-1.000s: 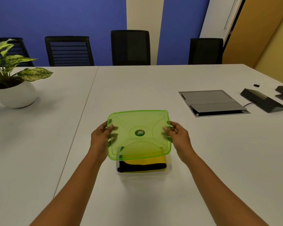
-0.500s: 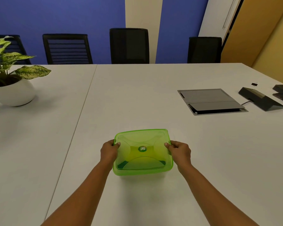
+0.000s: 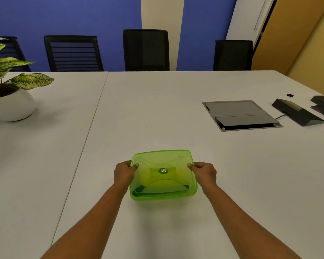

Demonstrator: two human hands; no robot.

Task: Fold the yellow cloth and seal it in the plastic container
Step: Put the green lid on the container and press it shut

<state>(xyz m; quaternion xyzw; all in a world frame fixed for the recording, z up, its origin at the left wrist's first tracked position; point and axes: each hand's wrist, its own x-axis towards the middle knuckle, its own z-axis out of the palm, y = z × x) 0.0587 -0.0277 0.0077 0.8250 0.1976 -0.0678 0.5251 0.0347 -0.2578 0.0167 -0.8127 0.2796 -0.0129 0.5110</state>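
1. Yellow cloth (image 3: 164,179): folded, lying inside the plastic container (image 3: 164,201). You see it only as a yellow-green mass through the tinted lid, with a dark edge showing toward 7 o'clock.

2. Plastic container: clear body, almost wholly hidden under the lid; only a pale strip of its near wall shows below the lid's front edge. It stands on the white table (image 3: 232,174), near your edge, well apart from the potted plant (image 3: 9,94) at 10 o'clock and the grey floor-box panel (image 3: 239,114) at 2 o'clock.

3. Green lid (image 3: 163,161): square, lying flat over the container, corners roughly aligned with it. Whether the rim has snapped down all round cannot be told from this view.

4. Left hand (image 3: 123,174): at the lid's 9 o'clock edge, thumb on top of the rim, fingers curled down the side; you are clasping lid and container together.

5. Right hand (image 3: 205,173): mirror position at 3 o'clock, thumb on top, the same clasp.

6. Governing relation: the lid sits directly between your hands, equally near to both, with the grip line running 9 to 3. The 12 and 6 o'clock edges and all four corners carry no hand.

7. Judgement: pressing straight down comes next, and those unheld edges probably need pressure for a full seal.
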